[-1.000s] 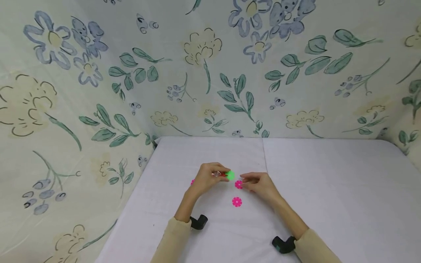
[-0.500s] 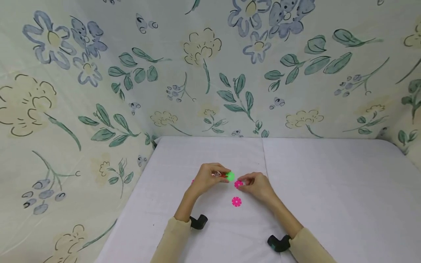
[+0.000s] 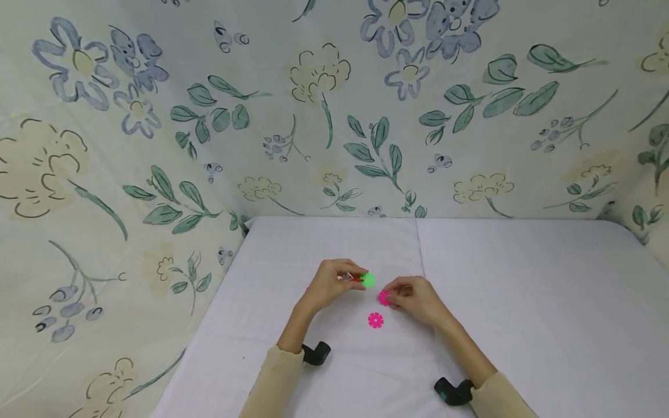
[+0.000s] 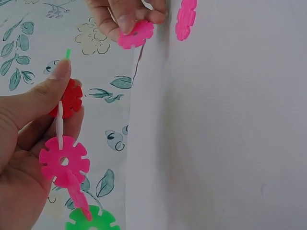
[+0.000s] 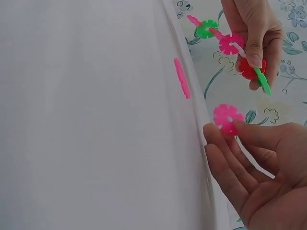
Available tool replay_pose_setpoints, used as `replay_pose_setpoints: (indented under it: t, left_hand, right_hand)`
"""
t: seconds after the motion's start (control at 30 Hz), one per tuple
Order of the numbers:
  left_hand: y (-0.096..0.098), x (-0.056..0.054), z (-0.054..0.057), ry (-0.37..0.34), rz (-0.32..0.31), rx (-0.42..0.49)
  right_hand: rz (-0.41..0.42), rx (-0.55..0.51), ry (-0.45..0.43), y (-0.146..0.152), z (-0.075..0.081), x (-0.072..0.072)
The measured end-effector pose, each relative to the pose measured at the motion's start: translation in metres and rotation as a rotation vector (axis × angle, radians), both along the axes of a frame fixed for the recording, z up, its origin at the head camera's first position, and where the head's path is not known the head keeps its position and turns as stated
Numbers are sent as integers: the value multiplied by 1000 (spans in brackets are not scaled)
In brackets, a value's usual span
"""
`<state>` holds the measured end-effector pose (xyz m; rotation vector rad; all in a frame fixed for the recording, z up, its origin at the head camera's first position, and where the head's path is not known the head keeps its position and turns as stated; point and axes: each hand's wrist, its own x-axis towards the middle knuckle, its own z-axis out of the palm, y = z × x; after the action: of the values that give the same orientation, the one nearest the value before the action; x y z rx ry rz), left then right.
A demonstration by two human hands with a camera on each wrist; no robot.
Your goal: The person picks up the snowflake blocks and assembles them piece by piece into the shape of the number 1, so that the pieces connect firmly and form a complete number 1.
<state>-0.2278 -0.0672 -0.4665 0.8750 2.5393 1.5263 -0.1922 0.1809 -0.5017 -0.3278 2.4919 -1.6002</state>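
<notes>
My left hand (image 3: 330,281) pinches the red disc (image 4: 72,98) of a chain of slotted plastic snowflake discs. A green disc (image 3: 368,280) forms the chain's end toward my right hand. From the red one the chain trails back through a white disc (image 4: 60,125), a pink disc (image 4: 64,161) and others, including another green disc (image 4: 93,221). Between thumb and fingertips, my right hand (image 3: 415,296) pinches a single pink disc (image 5: 226,117), apart from the chain. Another loose pink disc (image 3: 376,320) lies on the table nearer the body.
A white cloth covers the table (image 3: 522,302), with a crease running away from the body. Flowered fabric (image 3: 334,128) hangs behind and at the left. Black wrist devices sit by the left sleeve (image 3: 277,371) and the right sleeve (image 3: 502,395).
My right hand has closed its fingertips on the pink disc and drawn it slightly right and toward the body. The left hand and its chain have stayed nearly still.
</notes>
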Motion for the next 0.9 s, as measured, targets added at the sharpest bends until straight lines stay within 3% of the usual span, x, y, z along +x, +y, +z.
replay_pose_setpoints:
  t: [0.13, 0.37, 0.9]
  left_hand:
    - [0, 1, 0, -13, -3, 21]
    - [0, 4, 1, -13, -7, 17]
    - [0, 2, 3, 17, -51, 16]
  right_hand:
    - [-19, -80, 26, 2, 2, 3]
    - [-67, -294, 169, -1, 6, 9]
    - [-105, -290, 328, -9, 8, 14]
